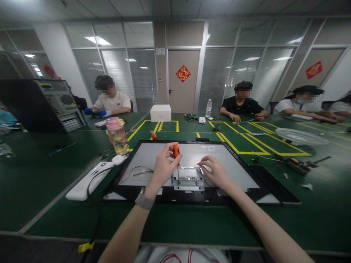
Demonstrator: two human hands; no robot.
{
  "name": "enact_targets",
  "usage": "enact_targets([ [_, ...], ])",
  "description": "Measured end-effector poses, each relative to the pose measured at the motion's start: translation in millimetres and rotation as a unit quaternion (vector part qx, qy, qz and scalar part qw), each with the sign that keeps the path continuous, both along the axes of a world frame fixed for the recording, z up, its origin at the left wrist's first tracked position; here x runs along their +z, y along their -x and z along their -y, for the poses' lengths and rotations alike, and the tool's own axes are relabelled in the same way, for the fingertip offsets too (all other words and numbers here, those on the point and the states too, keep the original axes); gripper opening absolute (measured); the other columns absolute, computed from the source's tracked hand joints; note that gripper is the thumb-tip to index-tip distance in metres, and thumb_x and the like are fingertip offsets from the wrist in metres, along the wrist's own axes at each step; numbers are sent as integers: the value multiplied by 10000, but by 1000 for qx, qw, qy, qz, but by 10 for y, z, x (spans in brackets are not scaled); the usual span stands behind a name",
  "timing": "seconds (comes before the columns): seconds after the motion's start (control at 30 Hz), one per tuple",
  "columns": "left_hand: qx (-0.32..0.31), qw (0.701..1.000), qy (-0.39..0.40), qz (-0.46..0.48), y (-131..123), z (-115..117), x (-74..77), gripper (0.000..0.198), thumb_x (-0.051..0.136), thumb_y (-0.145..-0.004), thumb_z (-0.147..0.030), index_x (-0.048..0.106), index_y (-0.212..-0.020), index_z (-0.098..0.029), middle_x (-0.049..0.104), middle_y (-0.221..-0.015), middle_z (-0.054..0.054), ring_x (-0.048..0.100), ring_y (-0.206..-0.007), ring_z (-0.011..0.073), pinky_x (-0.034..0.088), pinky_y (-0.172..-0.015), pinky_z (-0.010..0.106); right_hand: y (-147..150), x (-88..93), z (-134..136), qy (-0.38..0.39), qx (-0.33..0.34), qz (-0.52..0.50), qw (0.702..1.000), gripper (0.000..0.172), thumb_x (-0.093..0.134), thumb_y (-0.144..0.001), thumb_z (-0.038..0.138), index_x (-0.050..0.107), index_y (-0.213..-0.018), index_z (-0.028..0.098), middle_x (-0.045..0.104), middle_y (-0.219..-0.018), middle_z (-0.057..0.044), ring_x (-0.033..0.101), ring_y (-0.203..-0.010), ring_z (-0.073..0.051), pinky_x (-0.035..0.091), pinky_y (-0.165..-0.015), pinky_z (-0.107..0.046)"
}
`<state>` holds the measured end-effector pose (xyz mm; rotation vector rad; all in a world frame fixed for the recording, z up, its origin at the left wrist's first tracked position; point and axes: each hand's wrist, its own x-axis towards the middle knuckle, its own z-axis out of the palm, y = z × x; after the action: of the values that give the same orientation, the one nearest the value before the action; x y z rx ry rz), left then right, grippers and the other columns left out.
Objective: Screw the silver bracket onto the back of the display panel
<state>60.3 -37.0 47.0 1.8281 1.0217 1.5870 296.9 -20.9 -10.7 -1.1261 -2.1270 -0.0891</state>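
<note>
The left hand (164, 166) is clamped on a screwdriver (176, 151), thumb and fingers pinched around its orange handle. The tool stands nearly upright, with its thin shaft pointing down onto a small metal plate (189, 178). A watch (144, 201) sits on the left wrist.

The metal plate lies in the near middle of a large flat screen panel (238, 170), which rests face down in its black frame on the green table (41, 171), right in front of the person. The right hand (216, 171) rests on the panel at the right edge of the plate, fingers loosely bent and apart, gripping nothing.

Just left of the panel lie a long white device (87, 180) and a black cable (94, 204). Farther left stands a pink-lidded bottle (117, 136), and beyond it a computer case (41, 104) lies on its side. A white box (160, 113) and a clear water bottle (208, 108) stand at the far side. To the right lies a round fan grille (300, 137). Other people sit along the far edge, one wearing blue gloves (101, 113).
</note>
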Motion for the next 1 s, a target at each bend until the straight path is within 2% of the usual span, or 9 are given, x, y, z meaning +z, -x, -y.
enact_targets([
  [0.1,1,1000,0,-4,-8,11,1,390,647,-780,-258,545,-1154,-217,567,-883,10,617,-640,99,520,-447,147,-39,5,-24,22,-6,0,1000,199,515,-884,214,712,-902,195,631,-929,-88,607,-888,-242,503,-816,-402],
  [0.23,-11,1000,0,3,-10,27,17,383,654,-770,-269,558,-1137,-218,578,-874,10,608,-627,98,509,-443,147,-66,40,-28,97,13,-30,995,208,527,-894,264,717,-924,187,641,-941,-88,627,-875,-231,496,-827,-387],
  [0.5,13,999,-29,-38,12,14,6,386,695,-740,-250,581,-1108,-224,588,-851,0,577,-620,91,484,-428,136,-89,110,-17,225,58,-82,969,318,526,-908,393,704,-1022,157,683,-1023,-111,634,-969,-255,472,-904,-398],
  [0.6,2,999,-31,-39,-1,34,13,372,712,-737,-259,596,-1089,-228,608,-836,-5,569,-610,89,479,-442,142,-112,127,-8,263,71,-99,957,356,543,-892,427,686,-1063,150,674,-1068,-112,620,-1014,-258,458,-941,-408],
  [0.7,-8,999,-31,0,-16,53,37,273,702,-756,-281,629,-1010,-211,632,-807,6,607,-679,119,522,-533,185,-158,160,15,302,103,-80,944,449,641,-819,466,643,-1156,170,634,-1159,-108,592,-1074,-267,447,-970,-424],
  [0.8,4,997,-55,57,0,39,69,121,676,-775,-277,665,-856,-188,644,-806,27,627,-790,151,543,-723,257,-208,174,28,322,127,-49,937,589,722,-740,485,588,-1236,196,575,-1253,-115,550,-1151,-288,424,-1008,-450],
  [0.87,-18,996,-46,81,26,14,85,108,645,-795,-278,681,-822,-179,658,-830,41,630,-817,158,522,-790,275,-230,163,24,330,128,-43,934,645,748,-707,491,564,-1250,195,544,-1300,-121,515,-1206,-296,389,-1050,-462],
  [1.0,-96,989,20,113,63,-19,95,216,546,-862,-323,690,-909,-169,677,-802,56,644,-810,179,512,-763,292,-235,129,4,344,130,-52,928,677,776,-666,488,538,-1233,203,507,-1362,-111,465,-1275,-288,329,-1107,-457],
])
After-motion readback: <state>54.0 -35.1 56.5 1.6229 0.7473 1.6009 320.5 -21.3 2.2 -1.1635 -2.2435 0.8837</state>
